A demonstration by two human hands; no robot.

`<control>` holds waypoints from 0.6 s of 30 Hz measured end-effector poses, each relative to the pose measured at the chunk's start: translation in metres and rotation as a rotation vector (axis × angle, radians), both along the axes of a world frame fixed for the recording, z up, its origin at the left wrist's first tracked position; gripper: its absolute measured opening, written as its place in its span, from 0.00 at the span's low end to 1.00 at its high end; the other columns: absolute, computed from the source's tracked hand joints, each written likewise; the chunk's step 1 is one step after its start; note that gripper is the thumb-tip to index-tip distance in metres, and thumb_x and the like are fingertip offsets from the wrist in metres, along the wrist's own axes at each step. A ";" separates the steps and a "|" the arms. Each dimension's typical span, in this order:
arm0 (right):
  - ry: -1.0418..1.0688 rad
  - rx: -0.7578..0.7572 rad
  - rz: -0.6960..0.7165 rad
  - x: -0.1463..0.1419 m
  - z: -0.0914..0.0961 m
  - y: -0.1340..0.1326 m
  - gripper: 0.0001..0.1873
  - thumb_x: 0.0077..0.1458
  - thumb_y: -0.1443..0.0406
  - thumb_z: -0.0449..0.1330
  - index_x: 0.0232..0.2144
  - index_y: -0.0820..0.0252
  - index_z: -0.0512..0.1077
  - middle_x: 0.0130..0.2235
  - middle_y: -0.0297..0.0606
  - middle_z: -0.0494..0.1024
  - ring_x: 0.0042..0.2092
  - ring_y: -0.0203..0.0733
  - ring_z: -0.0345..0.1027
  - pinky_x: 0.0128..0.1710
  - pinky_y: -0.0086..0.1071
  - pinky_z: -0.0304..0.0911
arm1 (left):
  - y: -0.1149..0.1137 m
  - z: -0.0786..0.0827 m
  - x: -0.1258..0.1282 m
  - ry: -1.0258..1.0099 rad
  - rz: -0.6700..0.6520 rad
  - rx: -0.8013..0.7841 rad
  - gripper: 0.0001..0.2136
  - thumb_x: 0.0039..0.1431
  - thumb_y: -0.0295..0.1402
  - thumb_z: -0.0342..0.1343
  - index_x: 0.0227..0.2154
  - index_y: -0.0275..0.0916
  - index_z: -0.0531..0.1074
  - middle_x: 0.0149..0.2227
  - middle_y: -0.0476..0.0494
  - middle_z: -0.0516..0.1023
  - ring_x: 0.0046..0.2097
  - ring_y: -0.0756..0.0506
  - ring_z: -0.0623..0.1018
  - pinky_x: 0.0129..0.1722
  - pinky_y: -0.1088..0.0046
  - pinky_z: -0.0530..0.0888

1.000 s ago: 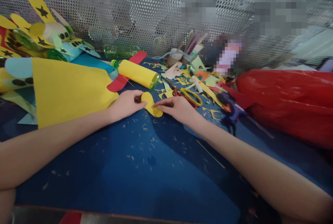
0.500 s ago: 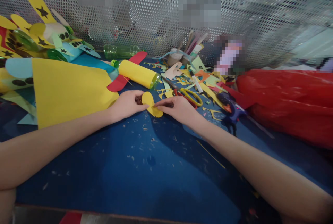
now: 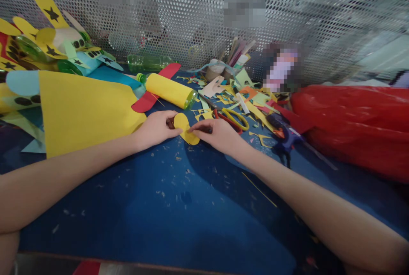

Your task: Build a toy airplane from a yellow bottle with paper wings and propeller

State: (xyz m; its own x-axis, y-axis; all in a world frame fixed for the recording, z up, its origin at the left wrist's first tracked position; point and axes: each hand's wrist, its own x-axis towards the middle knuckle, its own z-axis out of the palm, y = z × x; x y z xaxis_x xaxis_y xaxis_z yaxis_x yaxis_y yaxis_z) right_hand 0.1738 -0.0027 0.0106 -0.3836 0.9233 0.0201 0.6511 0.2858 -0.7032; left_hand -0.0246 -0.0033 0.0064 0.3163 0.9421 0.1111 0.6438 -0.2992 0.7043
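Observation:
A small yellow paper cutout (image 3: 181,120) with rounded ends is held between both hands above the blue table. My left hand (image 3: 155,130) pinches its left edge between thumb and fingers. On its lower right part, the fingertips of my right hand (image 3: 220,134) are pressed together on the paper. Just beyond the hands lies a green bottle wrapped in yellow paper (image 3: 171,91), with a red paper wing (image 3: 148,101) under it. Scissors with red and yellow handles (image 3: 234,119) rest behind my right hand.
A large yellow sheet (image 3: 86,113) lies left, before several decorated bottle planes (image 3: 76,44). Colourful paper scraps (image 3: 223,89) and a purple glue gun (image 3: 289,136) are to the right, beside a red plastic bag (image 3: 351,125). A perforated metal screen (image 3: 185,19) stands behind.
The right fingers and the lower end of the yellow cutout have shifted very slightly. Both hands keep their hold, and everything else stays in place.

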 end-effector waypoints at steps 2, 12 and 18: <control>-0.036 0.087 0.002 0.000 -0.002 -0.002 0.08 0.54 0.67 0.59 0.33 0.59 0.79 0.34 0.38 0.81 0.33 0.39 0.73 0.37 0.35 0.68 | 0.000 0.000 0.000 0.010 -0.001 0.011 0.05 0.50 0.31 0.60 0.30 0.37 0.72 0.28 0.50 0.74 0.28 0.50 0.72 0.29 0.75 0.67; -0.157 0.439 0.149 0.003 -0.013 -0.005 0.12 0.60 0.66 0.54 0.38 0.59 0.78 0.36 0.42 0.74 0.37 0.40 0.69 0.40 0.35 0.65 | 0.001 -0.001 0.000 0.013 -0.021 0.043 0.10 0.52 0.32 0.58 0.38 0.37 0.75 0.31 0.48 0.77 0.31 0.49 0.74 0.33 0.73 0.70; -0.151 0.428 0.149 0.005 -0.015 -0.005 0.12 0.60 0.66 0.53 0.39 0.60 0.76 0.36 0.42 0.75 0.37 0.40 0.69 0.40 0.34 0.65 | 0.000 0.000 0.000 -0.043 0.011 0.033 0.13 0.60 0.37 0.51 0.41 0.37 0.75 0.41 0.43 0.80 0.40 0.46 0.77 0.43 0.70 0.72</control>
